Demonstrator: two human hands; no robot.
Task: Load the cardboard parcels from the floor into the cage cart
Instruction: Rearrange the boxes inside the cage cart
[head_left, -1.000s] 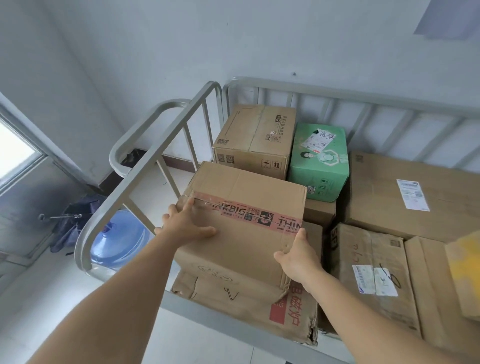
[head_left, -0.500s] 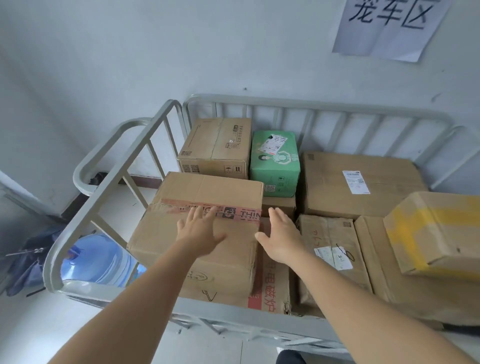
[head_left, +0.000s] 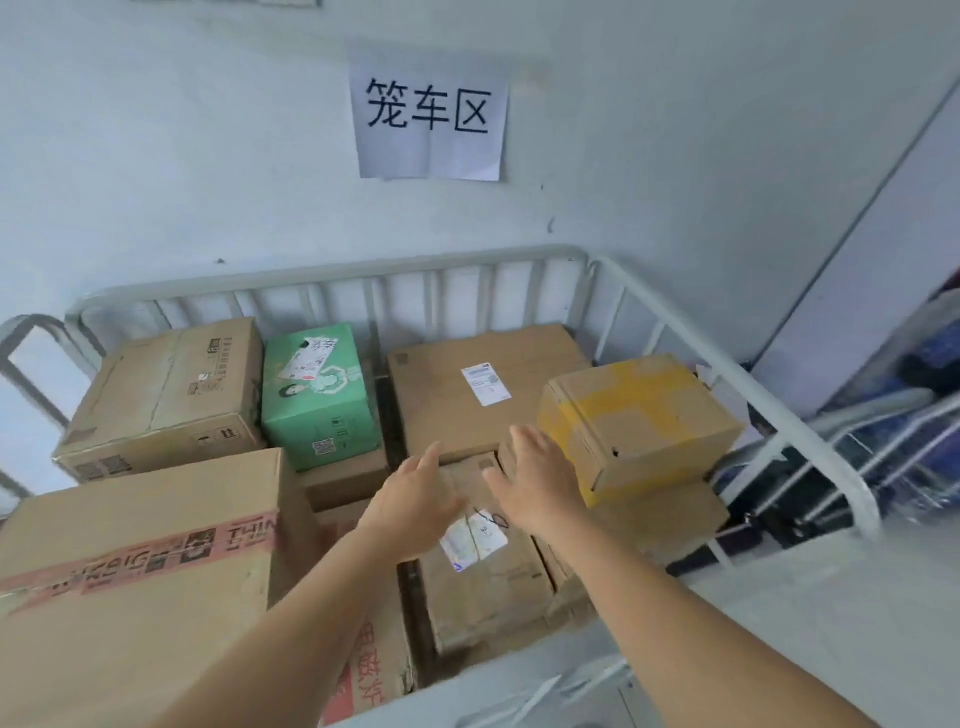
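The grey cage cart (head_left: 322, 273) stands against the wall, filled with several cardboard parcels. The big parcel with pink printed tape (head_left: 140, 561) rests at the cart's front left, on top of other boxes. Both my hands hover empty above the middle of the load: my left hand (head_left: 410, 506) and my right hand (head_left: 535, 483), fingers spread, over a labelled brown parcel (head_left: 483, 587). A parcel with yellow tape (head_left: 636, 421) sits on top at the right, a green box (head_left: 319, 395) and a brown box (head_left: 166, 395) at the back.
A paper sign with black characters (head_left: 428, 124) hangs on the wall above the cart. Another metal rack with dark items (head_left: 883, 441) stands to the right of the cart's side rail (head_left: 753, 395). A large flat parcel with a white label (head_left: 483, 389) lies at the back right.
My hands let go of the pink-taped parcel, which now rests in the cart at the left. Both hands drifted right over the middle, and my view turned right and up.
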